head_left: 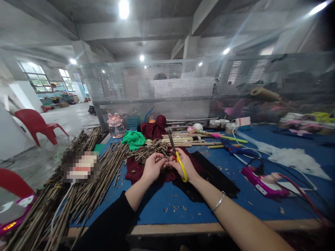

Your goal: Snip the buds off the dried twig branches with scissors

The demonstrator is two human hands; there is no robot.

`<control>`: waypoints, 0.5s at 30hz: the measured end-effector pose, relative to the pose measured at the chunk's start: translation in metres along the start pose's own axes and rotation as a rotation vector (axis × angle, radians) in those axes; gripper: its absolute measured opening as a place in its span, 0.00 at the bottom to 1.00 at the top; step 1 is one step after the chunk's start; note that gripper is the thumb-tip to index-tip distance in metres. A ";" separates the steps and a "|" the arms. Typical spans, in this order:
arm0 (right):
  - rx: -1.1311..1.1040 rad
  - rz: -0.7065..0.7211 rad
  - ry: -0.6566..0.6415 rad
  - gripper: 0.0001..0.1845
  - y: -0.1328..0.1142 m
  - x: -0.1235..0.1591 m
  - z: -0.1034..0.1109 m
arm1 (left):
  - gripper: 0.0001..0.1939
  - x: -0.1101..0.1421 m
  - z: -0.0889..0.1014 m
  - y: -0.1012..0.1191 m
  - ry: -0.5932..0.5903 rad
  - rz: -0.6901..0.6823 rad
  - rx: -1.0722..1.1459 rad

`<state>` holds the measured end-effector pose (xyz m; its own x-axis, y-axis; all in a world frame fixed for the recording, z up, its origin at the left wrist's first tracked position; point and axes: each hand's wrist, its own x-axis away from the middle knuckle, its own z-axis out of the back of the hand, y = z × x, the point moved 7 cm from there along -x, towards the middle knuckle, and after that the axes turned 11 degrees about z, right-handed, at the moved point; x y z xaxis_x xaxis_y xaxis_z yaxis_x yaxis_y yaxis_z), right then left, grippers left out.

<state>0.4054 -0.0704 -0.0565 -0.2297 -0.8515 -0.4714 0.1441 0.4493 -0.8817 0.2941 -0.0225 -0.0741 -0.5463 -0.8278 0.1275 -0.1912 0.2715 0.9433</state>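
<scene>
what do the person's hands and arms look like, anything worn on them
Both are gloveless. The left hand has a plain black sleeve ending short of the wrist; the right hand has a thin silvery bangle farther up, no sleeve showing.

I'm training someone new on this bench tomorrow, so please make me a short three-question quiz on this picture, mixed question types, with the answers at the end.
1. Multiple choice: which hand holds the yellow-handled scissors?
A) left
B) right
C) neither

2. True or false: the green cloth appears farther left in the picture than the scissors.

3. Fill in the blank: the work surface under the hands is coloured ____.

Key:
1. B, the right hand.
2. True.
3. Blue.
</scene>
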 end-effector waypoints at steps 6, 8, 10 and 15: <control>-0.035 -0.043 0.163 0.26 0.008 -0.004 0.021 | 0.08 0.000 0.008 0.011 0.130 -0.193 -0.309; -0.050 -0.067 0.180 0.26 0.010 -0.004 0.025 | 0.14 0.002 0.010 0.019 0.166 -0.294 -0.412; -0.059 -0.083 0.179 0.26 0.010 -0.004 0.024 | 0.21 0.006 0.008 0.025 0.156 -0.359 -0.469; -0.046 -0.113 0.109 0.26 0.001 -0.001 0.012 | 0.13 0.018 0.003 0.037 0.205 -0.501 -0.626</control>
<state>0.4177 -0.0724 -0.0566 -0.3452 -0.8640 -0.3665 0.0676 0.3666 -0.9279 0.2750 -0.0262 -0.0380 -0.3458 -0.8678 -0.3568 0.1503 -0.4266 0.8919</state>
